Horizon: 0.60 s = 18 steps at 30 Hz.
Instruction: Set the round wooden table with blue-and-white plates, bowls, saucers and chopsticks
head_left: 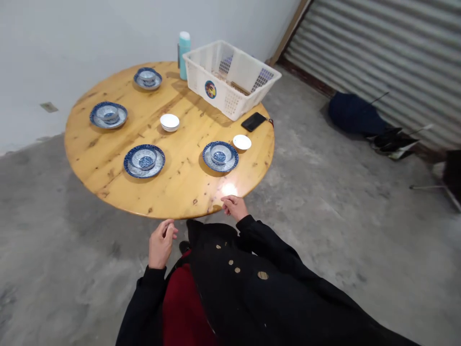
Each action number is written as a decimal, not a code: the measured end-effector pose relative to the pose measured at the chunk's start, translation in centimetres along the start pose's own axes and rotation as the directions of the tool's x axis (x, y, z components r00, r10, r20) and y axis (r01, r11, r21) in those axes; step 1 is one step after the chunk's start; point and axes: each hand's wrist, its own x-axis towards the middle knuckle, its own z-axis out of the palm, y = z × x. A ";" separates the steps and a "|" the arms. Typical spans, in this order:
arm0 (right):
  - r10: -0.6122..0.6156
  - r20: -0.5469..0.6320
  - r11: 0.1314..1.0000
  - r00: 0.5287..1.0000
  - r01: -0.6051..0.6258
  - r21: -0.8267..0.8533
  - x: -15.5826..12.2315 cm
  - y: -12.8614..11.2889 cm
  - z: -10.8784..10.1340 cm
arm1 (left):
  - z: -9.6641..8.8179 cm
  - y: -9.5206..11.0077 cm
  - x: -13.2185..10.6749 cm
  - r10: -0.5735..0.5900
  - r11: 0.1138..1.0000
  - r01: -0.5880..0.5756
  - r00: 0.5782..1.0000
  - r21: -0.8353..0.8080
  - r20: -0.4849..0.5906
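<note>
My left hand [161,244] hovers just off the front edge of the round wooden table [183,185], fingers curled in with nothing visible in them. At the edge to its right, my right hand [235,207] has its fingers drawn together, also with no object showing. Nearest to it is a blue-patterned plate [233,165] with a clear-looking bowl [220,154] on it; a small white dish [242,142] sits close beside that plate. Left of these lies another blue-rimmed plate [132,172] bearing a patterned bowl [144,158]. A small stack of white dishes [169,122] stands mid-table.
Two more plates [94,120] [156,85] with bowls stand farther left and back. A white plastic basket [216,91], a turquoise bottle [184,57] and a black phone [253,121] occupy the far right side. A dark umbrella [355,114] lies on the floor by the corrugated shutter [392,53].
</note>
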 end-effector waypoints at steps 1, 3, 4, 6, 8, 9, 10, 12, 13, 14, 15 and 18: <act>-0.021 0.014 1.000 1.000 0.021 -0.006 0.5 -0.7 0.5 | -0.5 -0.2 0.2 -0.004 1.000 0.004 1.000 -0.003 -0.011; -0.067 0.042 0.997 0.997 0.068 -0.023 1.8 -2.4 2.0 | -1.4 -0.6 0.7 -0.009 1.000 0.009 0.999 -0.004 -0.034; -0.089 0.054 0.995 0.995 0.091 -0.033 2.6 -3.3 2.9 | -2.0 -0.8 1.0 -0.007 1.000 0.007 0.999 -0.004 -0.046; -0.131 0.080 0.990 0.988 0.135 -0.045 4.4 -5.2 5.0 | -3.0 -1.2 1.8 -0.001 1.000 0.000 0.997 -0.006 -0.071; -0.156 0.102 0.986 0.983 0.161 -0.047 6.6 -7.1 7.5 | -4.0 -1.4 2.9 0.000 1.000 -0.001 0.996 -0.006 -0.090; -0.157 0.106 0.986 0.982 0.162 -0.045 7.8 -8.0 8.9 | -4.5 -1.5 3.5 -0.002 1.000 0.002 0.995 -0.005 -0.095; -0.151 0.104 0.987 0.983 0.157 -0.046 9.1 -8.9 10.2 | -5.0 -1.6 4.2 -0.005 1.000 0.005 0.995 0.000 -0.097; -0.133 0.082 0.988 0.988 0.138 -0.064 11.9 -10.6 12.9 | -5.9 -1.5 5.9 -0.008 1.000 0.010 0.996 0.020 -0.087; -0.122 0.064 0.989 0.991 0.126 -0.077 13.3 -11.3 14.1 | -6.4 -1.4 6.8 -0.008 0.999 0.011 0.997 0.030 -0.077; -0.112 0.042 0.989 0.993 0.115 -0.091 14.8 -12.0 15.4 | -6.9 -1.3 7.8 -0.008 0.999 0.011 0.998 0.038 -0.064; -0.103 0.019 0.989 0.995 0.104 -0.103 16.3 -12.7 16.5 | -7.4 -1.2 8.9 -0.009 0.999 0.011 0.999 0.044 -0.049; -0.077 -0.051 0.990 0.996 0.070 -0.126 20.8 -14.0 19.4 | -9.0 -0.5 12.3 -0.014 0.998 0.015 1.000 0.062 -0.009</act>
